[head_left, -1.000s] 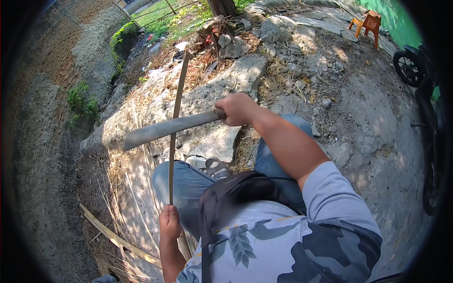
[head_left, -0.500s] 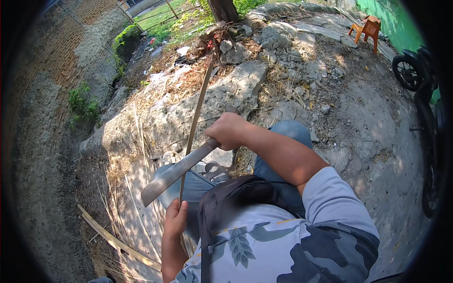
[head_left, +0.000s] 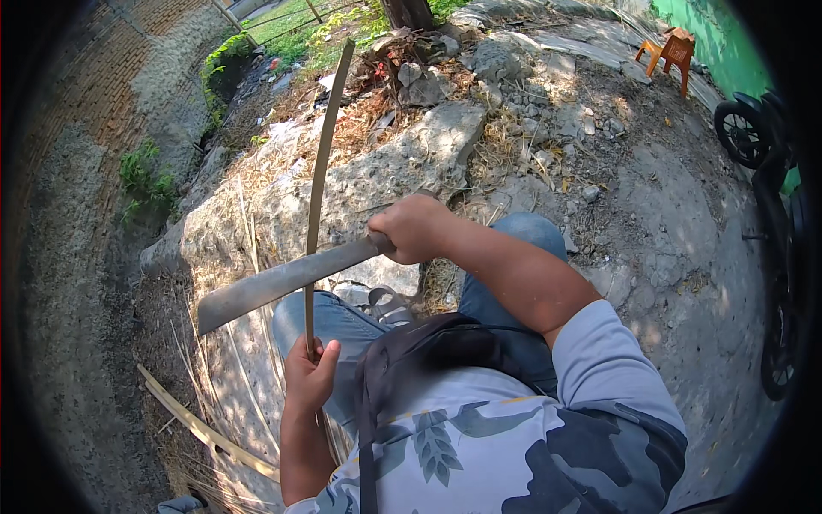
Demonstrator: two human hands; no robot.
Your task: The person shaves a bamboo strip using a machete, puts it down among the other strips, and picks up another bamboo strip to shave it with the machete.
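My right hand is closed round the handle of a machete, whose broad grey blade points to the left. A long, thin bamboo strip stands nearly upright, its lower part gripped by my left hand. The blade lies across the strip a little above my left fingers. At its upper end the strip curves slightly to the right. My bent knees in jeans are beneath both hands, and a dark bag rests across my lap.
Several thin strips and a wider split bamboo piece lie on the ground at the left. A concrete slab is in front of me. Farther off are a tree trunk, orange plastic stools and, at the right, a dark two-wheeler.
The machete blade has shifted left and turned closer to level across the strip. The strip's top has swung left and risen. My left hand has moved slightly left.
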